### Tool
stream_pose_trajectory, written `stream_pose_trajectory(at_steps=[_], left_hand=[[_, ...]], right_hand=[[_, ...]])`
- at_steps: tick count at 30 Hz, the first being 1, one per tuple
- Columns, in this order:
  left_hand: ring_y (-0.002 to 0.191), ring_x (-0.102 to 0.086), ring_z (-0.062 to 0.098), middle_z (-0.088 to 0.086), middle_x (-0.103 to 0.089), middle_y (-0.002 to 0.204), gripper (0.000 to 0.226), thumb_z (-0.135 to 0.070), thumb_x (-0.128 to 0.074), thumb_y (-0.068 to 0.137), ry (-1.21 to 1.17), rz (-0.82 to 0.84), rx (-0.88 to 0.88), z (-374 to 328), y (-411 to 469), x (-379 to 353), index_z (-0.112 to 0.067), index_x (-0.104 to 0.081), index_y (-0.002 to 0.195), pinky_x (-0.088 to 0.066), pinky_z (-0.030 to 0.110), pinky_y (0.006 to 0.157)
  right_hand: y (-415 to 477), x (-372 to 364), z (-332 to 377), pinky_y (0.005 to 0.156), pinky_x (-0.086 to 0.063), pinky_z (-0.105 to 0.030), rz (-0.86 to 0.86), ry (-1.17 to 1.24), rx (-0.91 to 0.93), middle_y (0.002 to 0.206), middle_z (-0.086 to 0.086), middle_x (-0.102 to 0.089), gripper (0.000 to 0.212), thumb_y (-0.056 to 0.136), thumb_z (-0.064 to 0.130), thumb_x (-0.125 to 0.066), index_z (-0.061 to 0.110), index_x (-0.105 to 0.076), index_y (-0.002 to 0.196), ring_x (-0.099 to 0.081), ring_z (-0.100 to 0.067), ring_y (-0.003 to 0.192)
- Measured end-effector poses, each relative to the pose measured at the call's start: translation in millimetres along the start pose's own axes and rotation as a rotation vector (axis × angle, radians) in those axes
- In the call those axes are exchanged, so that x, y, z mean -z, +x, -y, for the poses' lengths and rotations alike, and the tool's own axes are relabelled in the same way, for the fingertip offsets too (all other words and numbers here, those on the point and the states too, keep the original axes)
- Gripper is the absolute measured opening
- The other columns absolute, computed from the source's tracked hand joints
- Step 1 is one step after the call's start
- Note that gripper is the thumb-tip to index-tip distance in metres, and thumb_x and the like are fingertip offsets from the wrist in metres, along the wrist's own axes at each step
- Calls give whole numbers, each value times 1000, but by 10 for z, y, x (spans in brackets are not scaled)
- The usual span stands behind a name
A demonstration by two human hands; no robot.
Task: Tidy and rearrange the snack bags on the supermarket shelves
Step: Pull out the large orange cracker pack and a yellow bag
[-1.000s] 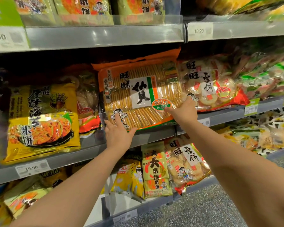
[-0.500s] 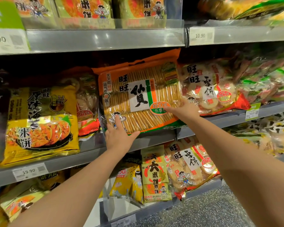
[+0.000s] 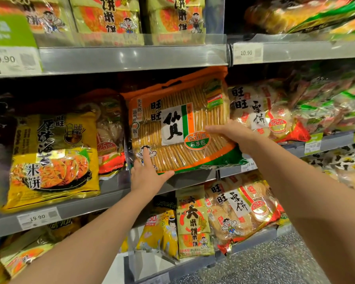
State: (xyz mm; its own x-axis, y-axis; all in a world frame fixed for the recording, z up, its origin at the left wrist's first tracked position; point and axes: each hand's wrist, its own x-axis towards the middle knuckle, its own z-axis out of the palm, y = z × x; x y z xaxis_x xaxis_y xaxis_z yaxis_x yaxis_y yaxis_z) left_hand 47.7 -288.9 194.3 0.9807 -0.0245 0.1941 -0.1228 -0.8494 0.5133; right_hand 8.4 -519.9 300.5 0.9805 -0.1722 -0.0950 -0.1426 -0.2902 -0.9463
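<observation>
1. The left hand [image 3: 149, 177] lies flat with straight fingers on the lower left corner of the orange cracker bag [image 3: 178, 124], thumb under its edge.
2. The right hand [image 3: 233, 135] presses outstretched fingers on its right front.
3. The bag stands tilted on the middle shelf [image 3: 86, 204], beside a red-and-white bag [image 3: 260, 111].

The orange cracker bag [image 3: 180, 128] stands tilted, with the shelf edge [image 3: 193, 178] just under it. The left hand [image 3: 147, 177] presses flat on its lower left corner, and the right hand [image 3: 234, 136] lies across its right side (fingers straight). A red-edged bag [image 3: 260, 115] sits just right of it, and a yellow bag [image 3: 53, 160] farther left.
</observation>
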Motion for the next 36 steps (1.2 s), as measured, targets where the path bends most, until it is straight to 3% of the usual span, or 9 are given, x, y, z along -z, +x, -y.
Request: stream_pose_trajectory(at_steps=[2,9,13,20,24,27,31,36], left_hand=[[136,-26,39,22,-24,149,110,-65,-63,72,-3,4,-1,-4,1,21,-24,6,148,-29,48,109],[139,-24,33,13,-22,153,107,-61,-66,72,-89,15,-99,-36,-173,180,-25,0,149,-28,47,110],[138,-25,30,10,-23,152,102,-62,-64,73,-68,43,-174,-117,-434,269,-24,-7,149,-30,46,109],[139,-22,34,13,-17,154,107,-71,-59,70,75,177,-158,-148,-1037,265,-28,-1,149,-31,49,109],[139,-22,33,11,-14,155,101,-69,-58,73,98,176,-162,-164,-1335,285,-27,-6,148,-31,49,107],[137,-28,32,9,-20,153,95,-69,-57,74,94,167,-193,-115,-1555,280,-26,-13,147,-34,49,106],[130,-36,29,7,-29,145,93,-68,-57,75,106,200,-198,60,-1781,131,-26,-16,147,-39,45,101],[126,-42,30,8,-30,145,94,-69,-56,75,140,274,-177,238,-1813,-132,-25,-15,148,-45,44,97]], right_hand=[[-21,-17,-4,79,-56,-39,11,73,24,91,-7,-71,22,82,26,-70,15,-57,97,-69,-26,84],[-291,93,-91,52,-55,-28,-97,290,113,84,-6,-71,23,81,13,-70,15,-56,100,-70,-19,63],[-615,275,-141,52,-56,-28,-123,358,79,75,-4,-73,22,80,13,-70,12,-61,101,-69,-19,60],[-1295,306,-373,53,-57,-32,-159,344,56,87,-11,-72,44,75,12,-75,7,-55,114,-71,-24,63],[-1626,257,-504,77,-57,-47,-178,281,98,94,-14,-72,36,74,14,-76,9,-63,108,-69,-31,80],[-1886,252,-630,85,-54,-50,-241,203,149,100,-11,-72,35,69,16,-79,18,-64,101,-69,-31,89],[-2143,317,-872,81,-56,-43,-323,68,120,101,-5,-71,54,61,24,-83,20,-61,111,-69,-25,89],[-2291,540,-1360,64,-56,-35,-280,81,-12,100,-14,-69,51,71,9,-76,9,-53,116,-69,-30,83]])
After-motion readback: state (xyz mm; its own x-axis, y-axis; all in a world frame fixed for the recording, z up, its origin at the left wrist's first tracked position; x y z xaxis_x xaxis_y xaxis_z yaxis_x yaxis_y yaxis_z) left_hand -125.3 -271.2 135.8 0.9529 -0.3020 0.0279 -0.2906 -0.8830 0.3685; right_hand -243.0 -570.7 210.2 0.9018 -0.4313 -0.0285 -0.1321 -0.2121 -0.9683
